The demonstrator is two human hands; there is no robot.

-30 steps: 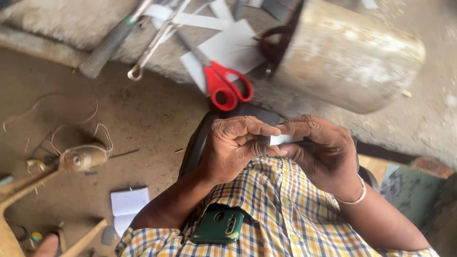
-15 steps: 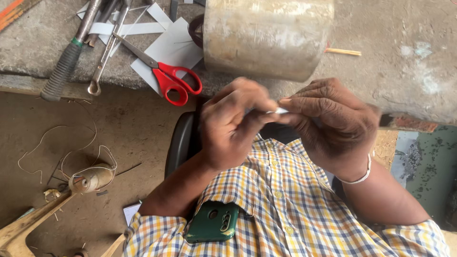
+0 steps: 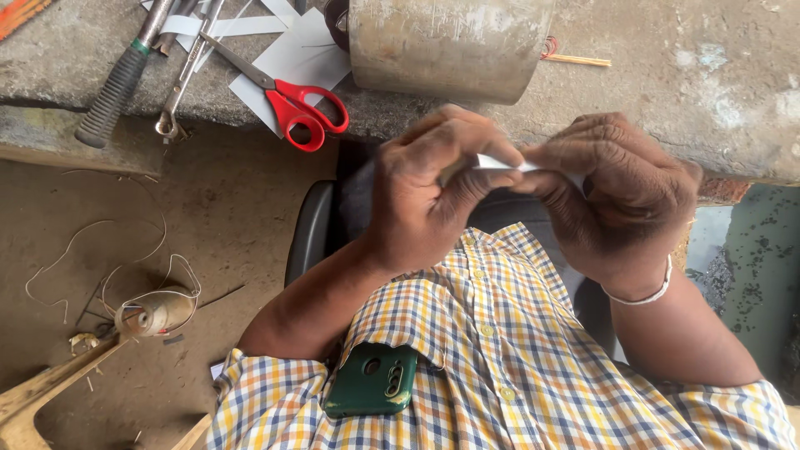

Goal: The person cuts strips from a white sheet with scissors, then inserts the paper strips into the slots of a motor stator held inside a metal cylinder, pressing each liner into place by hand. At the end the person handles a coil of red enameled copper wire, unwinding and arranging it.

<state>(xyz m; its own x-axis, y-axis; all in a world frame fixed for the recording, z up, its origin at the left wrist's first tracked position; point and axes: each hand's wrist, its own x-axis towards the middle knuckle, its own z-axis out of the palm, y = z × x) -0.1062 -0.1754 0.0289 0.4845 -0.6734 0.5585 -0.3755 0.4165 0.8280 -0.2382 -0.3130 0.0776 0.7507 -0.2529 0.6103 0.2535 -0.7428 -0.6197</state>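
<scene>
White folded paper strip (image 3: 500, 162), pinched between fingers of left hand (image 3: 425, 196) and right hand (image 3: 621, 196) above checked shirt (image 3: 500, 350), before grey concrete counter (image 3: 667, 75); risk: tearing or slipping if overpulled.

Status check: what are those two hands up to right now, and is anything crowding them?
Left hand and right hand both pinch a small white paper strip. Strip held above the lap, clear of the ledge. Red scissors and metal cylinder lie apart, nothing blocking.
</scene>
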